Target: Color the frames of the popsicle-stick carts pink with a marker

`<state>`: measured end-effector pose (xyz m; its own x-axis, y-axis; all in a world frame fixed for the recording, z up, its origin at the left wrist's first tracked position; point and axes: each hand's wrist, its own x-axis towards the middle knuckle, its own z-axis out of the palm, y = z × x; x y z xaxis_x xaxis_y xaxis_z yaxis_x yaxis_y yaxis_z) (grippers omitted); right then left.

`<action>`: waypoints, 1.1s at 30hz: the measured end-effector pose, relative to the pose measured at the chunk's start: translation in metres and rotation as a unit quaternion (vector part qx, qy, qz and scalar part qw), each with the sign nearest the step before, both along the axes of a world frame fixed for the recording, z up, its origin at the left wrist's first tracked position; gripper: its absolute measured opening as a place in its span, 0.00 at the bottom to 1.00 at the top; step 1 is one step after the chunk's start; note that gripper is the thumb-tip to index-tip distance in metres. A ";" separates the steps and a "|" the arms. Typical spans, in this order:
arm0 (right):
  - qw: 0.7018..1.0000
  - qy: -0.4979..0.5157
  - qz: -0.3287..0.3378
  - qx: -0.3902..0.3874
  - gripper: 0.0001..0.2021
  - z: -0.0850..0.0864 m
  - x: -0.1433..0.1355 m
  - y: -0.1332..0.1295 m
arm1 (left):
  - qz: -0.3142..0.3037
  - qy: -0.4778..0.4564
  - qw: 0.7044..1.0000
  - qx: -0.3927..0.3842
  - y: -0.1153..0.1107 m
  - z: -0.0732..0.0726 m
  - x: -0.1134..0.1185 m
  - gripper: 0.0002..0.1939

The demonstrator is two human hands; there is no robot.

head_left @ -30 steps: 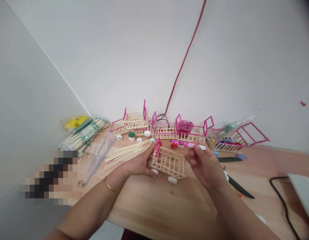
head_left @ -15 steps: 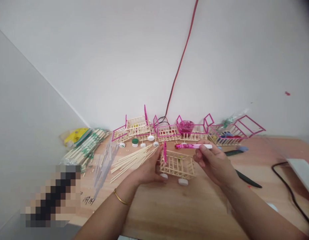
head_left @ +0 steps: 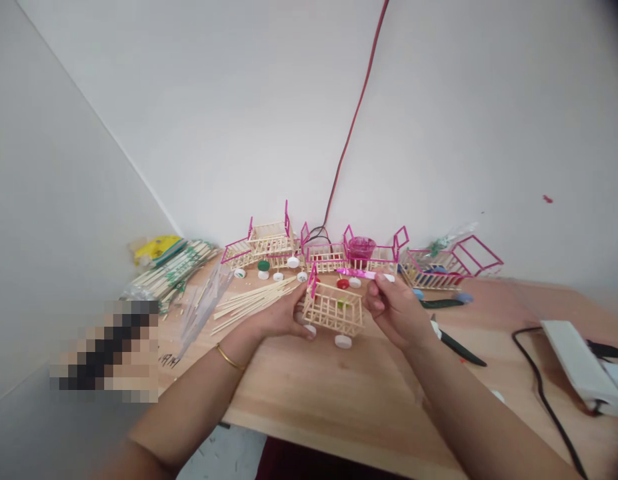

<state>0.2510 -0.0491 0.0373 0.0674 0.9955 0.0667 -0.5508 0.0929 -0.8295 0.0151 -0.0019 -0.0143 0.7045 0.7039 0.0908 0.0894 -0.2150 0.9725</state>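
Note:
My left hand (head_left: 281, 317) is closed around the left end of a small cart (head_left: 333, 310) built from thin wooden sticks, with white bottle-cap wheels. That end has an upright frame (head_left: 313, 280) coloured pink. Between thumb and fingers, my right hand (head_left: 396, 303) pinches a slim white paintbrush (head_left: 361, 273) streaked with pink. Its tip points left, just right of the pink upright; I cannot tell whether they touch. Behind, a cup of pink paint (head_left: 361, 249) stands among similar stick carts with pink edges, such as the tilted one (head_left: 431, 270) on the right.
Loose sticks (head_left: 253, 301), clear plastic strips (head_left: 203, 307) and bagged sticks (head_left: 181, 273) lie on the left. Dark-handled tools (head_left: 463, 350) and a white power strip (head_left: 579, 367) with a black cable are on the right. A red-black wire (head_left: 349, 127) hangs down the wall.
The view has shifted, so the hands and cart sit slightly further left and higher, with the table's front edge now showing. Both grips stay the same, and the brush remains beside the pink upright.

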 end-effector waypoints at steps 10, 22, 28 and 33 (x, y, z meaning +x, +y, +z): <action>0.998 0.056 0.028 -0.031 0.17 -0.007 0.004 0.004 | -0.034 -0.031 0.997 -0.057 0.006 0.001 0.001 0.52; 0.997 0.053 0.040 -0.024 0.18 -0.006 0.001 0.002 | -0.026 -0.047 0.997 -0.057 0.002 0.000 0.002 0.52; 0.999 0.041 0.035 -0.006 0.17 -0.006 0.003 0.002 | -0.032 -0.061 0.996 -0.061 0.004 -0.003 0.000 0.50; 0.997 0.058 0.046 -0.007 0.17 -0.007 0.002 0.003 | -0.033 -0.067 0.995 -0.063 0.004 -0.004 -0.001 0.49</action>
<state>0.2531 -0.0464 0.0300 -0.0177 0.9986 0.0495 -0.6483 0.0263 -0.7609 0.0145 0.0024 -0.0181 0.7367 0.6686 0.1012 -0.0525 -0.0926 0.9943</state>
